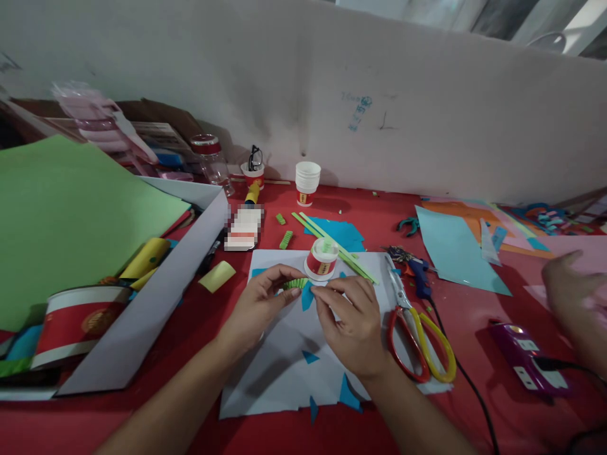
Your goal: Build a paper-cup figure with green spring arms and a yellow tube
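Observation:
My left hand point(275, 297) is closed on a green folded paper strip point(296, 284), pleated like a small spring. Between the fingertips of my right hand point(349, 316) is a blue paper piece point(307, 296), held against the end of the green strip. Whether the two are joined cannot be seen. Just behind my fingers a short red and white paper cup point(321, 260) stands with pale green paper in it. Under both hands lies a white sheet point(284, 385), with blue scraps point(349, 393) scattered on it.
Big scissors point(417, 341) with red and yellow handles lie to the right, beside a blue glue gun point(420, 278) and its cord. Stacked cups point(307, 183) stand at the back. A white box point(156, 297) of craft paper fills the left. Another person's hand point(569, 297) is at far right.

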Demonstrator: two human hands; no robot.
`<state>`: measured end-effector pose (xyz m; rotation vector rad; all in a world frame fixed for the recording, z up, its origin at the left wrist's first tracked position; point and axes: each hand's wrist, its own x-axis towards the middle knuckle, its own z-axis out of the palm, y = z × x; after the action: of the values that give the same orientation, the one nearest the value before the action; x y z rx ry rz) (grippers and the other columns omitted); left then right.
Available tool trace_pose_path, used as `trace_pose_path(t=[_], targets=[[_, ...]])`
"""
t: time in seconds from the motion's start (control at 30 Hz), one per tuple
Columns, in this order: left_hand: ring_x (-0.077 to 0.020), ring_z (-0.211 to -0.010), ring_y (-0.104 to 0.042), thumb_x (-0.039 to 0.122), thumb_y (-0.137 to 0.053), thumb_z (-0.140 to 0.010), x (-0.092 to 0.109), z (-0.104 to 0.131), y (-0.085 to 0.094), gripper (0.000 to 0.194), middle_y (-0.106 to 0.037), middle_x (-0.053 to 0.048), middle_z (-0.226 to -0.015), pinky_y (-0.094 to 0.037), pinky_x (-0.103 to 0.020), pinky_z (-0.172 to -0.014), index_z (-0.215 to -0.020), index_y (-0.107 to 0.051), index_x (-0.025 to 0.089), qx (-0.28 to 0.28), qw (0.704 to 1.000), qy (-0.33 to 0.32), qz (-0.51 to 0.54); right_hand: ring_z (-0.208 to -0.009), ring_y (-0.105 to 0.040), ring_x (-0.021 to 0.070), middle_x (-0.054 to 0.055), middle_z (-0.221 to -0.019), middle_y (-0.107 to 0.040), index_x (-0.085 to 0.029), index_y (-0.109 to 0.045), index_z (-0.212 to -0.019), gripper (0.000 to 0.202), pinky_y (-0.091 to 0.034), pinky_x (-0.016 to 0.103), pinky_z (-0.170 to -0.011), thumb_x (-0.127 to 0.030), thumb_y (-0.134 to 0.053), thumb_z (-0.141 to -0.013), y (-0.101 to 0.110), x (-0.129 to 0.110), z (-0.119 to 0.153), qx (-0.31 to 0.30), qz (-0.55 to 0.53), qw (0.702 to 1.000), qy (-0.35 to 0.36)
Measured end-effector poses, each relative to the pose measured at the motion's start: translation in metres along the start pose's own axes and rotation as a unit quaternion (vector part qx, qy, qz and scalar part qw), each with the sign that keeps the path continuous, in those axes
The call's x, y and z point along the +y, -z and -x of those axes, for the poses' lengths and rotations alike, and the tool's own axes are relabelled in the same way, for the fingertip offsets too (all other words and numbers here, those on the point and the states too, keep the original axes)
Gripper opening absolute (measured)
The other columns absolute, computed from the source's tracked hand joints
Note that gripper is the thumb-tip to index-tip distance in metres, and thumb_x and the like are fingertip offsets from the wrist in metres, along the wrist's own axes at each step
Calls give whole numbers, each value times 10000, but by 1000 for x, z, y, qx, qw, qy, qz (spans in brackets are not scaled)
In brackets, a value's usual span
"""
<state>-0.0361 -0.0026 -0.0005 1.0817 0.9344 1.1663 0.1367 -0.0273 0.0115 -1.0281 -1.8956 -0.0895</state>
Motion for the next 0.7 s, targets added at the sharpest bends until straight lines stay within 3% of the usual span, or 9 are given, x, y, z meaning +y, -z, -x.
trace_pose_path(t=[0.2,0.47,0.57,0.7], targets=[[-170,-866,-587,258,-762,-750,-2,-1,2,177,-680,-22,-898,-442,-263,-777,-913,-713,210,-5,1000,-14,-15,-861,-613,212,51,-907,-655,-243,-707,-981,174,-492,399,-781,-138,-642,-860,0,-1,-2,3,-41,998,-36],[-172,-891,-601,265,-745,-776,0,1,1,156,-683,-16,-916,-443,-269,-809,-920,-706,221,-17,999,-31,-33,-851,-565,212,60,-909,-615,-225,-731,-940,175,-461,400,-789,-108,-648,-840,1,0,-3,-12,-74,996,-46],[-167,-881,-597,258,-730,-789,-2,1,2,135,-683,-10,-911,-438,-268,-804,-919,-705,228,-16,999,-30,-42,-875,-573,206,48,-906,-599,-229,-728,-905,134,-466,380,-803,-134,-656,-843,1,0,-5,-18,-134,985,-111],[-168,-878,-594,256,-725,-792,-2,1,2,130,-685,-10,-907,-431,-272,-811,-919,-708,231,-26,998,-30,-56,-903,-577,199,30,-906,-578,-236,-712,-830,38,-446,361,-828,-212,-683,-835,0,3,-6,-46,-234,941,-240]])
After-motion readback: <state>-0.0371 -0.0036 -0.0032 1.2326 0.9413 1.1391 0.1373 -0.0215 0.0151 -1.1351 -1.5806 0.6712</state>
